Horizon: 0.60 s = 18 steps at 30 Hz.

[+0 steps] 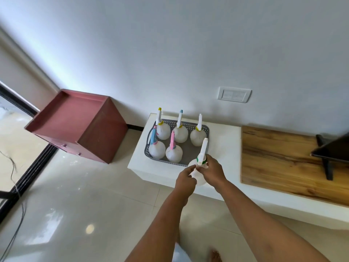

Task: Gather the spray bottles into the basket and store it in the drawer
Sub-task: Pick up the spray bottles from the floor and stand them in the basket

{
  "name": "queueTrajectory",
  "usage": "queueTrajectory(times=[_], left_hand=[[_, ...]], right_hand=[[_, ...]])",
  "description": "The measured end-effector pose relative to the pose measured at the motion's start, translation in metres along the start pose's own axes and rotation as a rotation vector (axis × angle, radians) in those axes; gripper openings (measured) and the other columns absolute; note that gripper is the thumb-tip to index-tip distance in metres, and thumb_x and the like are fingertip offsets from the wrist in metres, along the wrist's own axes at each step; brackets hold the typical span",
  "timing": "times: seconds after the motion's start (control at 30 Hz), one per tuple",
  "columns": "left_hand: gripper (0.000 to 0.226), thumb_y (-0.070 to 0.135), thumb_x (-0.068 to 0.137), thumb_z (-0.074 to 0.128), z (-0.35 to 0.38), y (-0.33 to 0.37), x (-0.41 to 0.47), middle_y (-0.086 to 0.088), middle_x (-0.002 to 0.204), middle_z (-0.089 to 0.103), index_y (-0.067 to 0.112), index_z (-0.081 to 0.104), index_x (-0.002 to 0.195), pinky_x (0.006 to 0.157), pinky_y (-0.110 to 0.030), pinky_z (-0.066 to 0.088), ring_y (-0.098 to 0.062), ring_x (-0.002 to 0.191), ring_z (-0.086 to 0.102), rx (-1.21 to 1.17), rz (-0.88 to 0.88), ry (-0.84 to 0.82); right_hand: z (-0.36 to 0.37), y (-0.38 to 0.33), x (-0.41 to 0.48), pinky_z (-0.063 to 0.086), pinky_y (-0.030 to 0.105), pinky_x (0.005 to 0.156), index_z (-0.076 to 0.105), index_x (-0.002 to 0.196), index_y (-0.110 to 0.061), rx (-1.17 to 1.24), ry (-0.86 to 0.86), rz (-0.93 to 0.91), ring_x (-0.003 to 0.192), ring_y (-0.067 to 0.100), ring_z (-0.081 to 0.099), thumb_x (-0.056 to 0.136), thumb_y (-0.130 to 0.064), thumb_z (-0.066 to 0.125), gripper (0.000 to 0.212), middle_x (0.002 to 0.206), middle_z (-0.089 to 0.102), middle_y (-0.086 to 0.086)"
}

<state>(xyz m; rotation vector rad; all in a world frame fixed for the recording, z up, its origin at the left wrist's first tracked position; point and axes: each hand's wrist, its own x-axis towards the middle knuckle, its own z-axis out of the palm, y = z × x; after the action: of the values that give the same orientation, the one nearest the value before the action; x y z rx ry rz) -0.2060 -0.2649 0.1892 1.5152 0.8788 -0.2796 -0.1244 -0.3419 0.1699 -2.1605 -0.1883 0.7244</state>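
A grey perforated basket (205,129) stands on the white low counter (222,140). Several white spray bottles stand upright inside it, with yellow, blue and pink trigger heads; one is the pink-headed bottle (173,151). A further white spray bottle with a green collar (201,154) is held just in front of the basket's near right corner. My right hand (212,171) grips it at the neck and trigger. My left hand (186,177) touches the bottle's body from the left with pinched fingers. The bottle's lower body is mostly hidden by my hands.
A dark red drawer cabinet (79,125) with small knobs stands on the tiled floor left of the counter. A wooden board (279,159) lies on the counter to the right, bearing a dark stand (328,154). A wall switch (234,94) is above. Cables trail at far left.
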Motion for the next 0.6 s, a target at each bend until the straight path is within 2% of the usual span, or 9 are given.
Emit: queueTrajectory(times=[0.07, 0.27, 0.43, 0.6], left_hand=[[0.065, -0.013, 0.083, 0.037, -0.005, 0.001, 0.022, -0.003, 0.143, 0.045, 0.019, 0.043, 0.139, 0.099, -0.033, 0.042, -0.020, 0.122, 0.046, 0.000, -0.018, -0.002], [0.068, -0.015, 0.083, 0.036, -0.022, 0.006, 0.090, -0.002, 0.147, 0.041, 0.022, 0.040, 0.141, 0.104, -0.037, 0.039, -0.020, 0.133, 0.039, 0.054, -0.098, -0.064], [0.072, -0.017, 0.081, 0.032, -0.034, 0.011, 0.142, -0.006, 0.148, 0.039, 0.020, 0.036, 0.143, 0.100, -0.029, 0.037, -0.022, 0.135, 0.037, 0.143, -0.117, -0.164], [0.070, -0.013, 0.084, 0.032, -0.037, 0.010, 0.174, -0.007, 0.146, 0.041, 0.022, 0.032, 0.144, 0.095, -0.025, 0.035, -0.020, 0.127, 0.042, 0.188, -0.128, -0.233]], right_hand=[[0.006, 0.000, 0.020, 0.044, 0.042, 0.100, 0.053, 0.126, -0.012, -0.017, 0.016, 0.007, 0.117, 0.033, 0.053, 0.085, -0.011, 0.065, 0.043, 0.127, 0.058, 0.015], [0.024, 0.000, 0.078, 0.046, 0.039, 0.094, 0.057, 0.120, -0.009, -0.016, 0.088, 0.049, 0.111, 0.034, 0.056, 0.083, -0.013, 0.068, 0.038, 0.119, 0.060, 0.017], [0.040, 0.004, 0.123, 0.045, 0.029, 0.079, 0.062, 0.114, -0.007, 0.010, 0.142, 0.139, 0.104, 0.034, 0.059, 0.082, -0.008, 0.068, 0.032, 0.112, 0.063, 0.018], [0.053, 0.012, 0.149, 0.045, 0.030, 0.078, 0.064, 0.110, -0.006, -0.037, 0.166, 0.181, 0.101, 0.035, 0.060, 0.084, -0.009, 0.067, 0.027, 0.109, 0.065, 0.019]])
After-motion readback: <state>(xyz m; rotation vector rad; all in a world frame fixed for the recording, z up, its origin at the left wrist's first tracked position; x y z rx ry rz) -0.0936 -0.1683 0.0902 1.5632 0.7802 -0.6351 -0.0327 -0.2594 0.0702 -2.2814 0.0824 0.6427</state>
